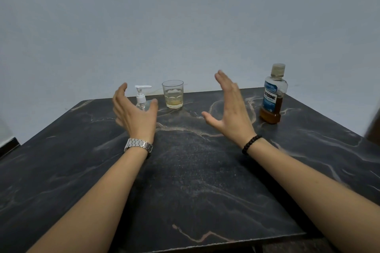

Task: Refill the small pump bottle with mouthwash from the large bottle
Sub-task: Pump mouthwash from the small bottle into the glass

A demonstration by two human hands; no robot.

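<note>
I note the small pump bottle [141, 99], clear with a white pump head, upright just left of the glass [173, 94]. The large bottle [273, 94], blue-labelled, amber liquid low, stands well right of the glass. Left hand [134, 112] and right hand [230, 107] spread wide, empty.

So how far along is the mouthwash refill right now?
Nothing looks done yet. The large bottle stands capped at the far right, and the small pump bottle has its pump on. The left hand and right hand are open and empty above the table. Uncapping, pouring and closing remain.
</note>
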